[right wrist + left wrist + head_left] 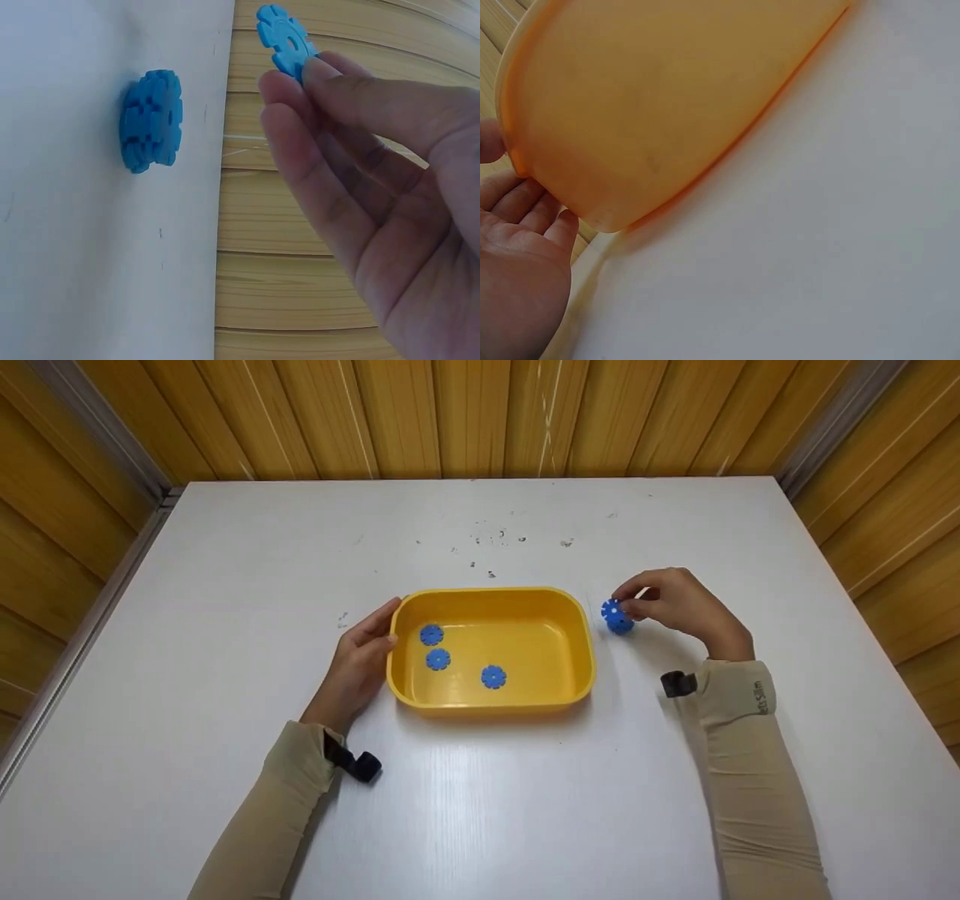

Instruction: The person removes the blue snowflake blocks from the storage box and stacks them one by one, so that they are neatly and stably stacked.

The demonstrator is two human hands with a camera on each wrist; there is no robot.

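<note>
Blue notched disc [280, 34], thin, pierced, is pinched in the right hand [681, 607] fingers, above the surface [480, 817], right of the tub. Right wrist view shows it clear of a short stack [141, 120] of similar discs; head view overlaps them. Only head view shows three loose discs [487, 679] flat inside the yellow tub [491, 708]. Left hand [358, 664] fingers grip its end; left wrist view shows smooth, plastic-looking outer wall. Surface is white, dark-flecked; wood-grain panels [472, 420] behind.
</note>
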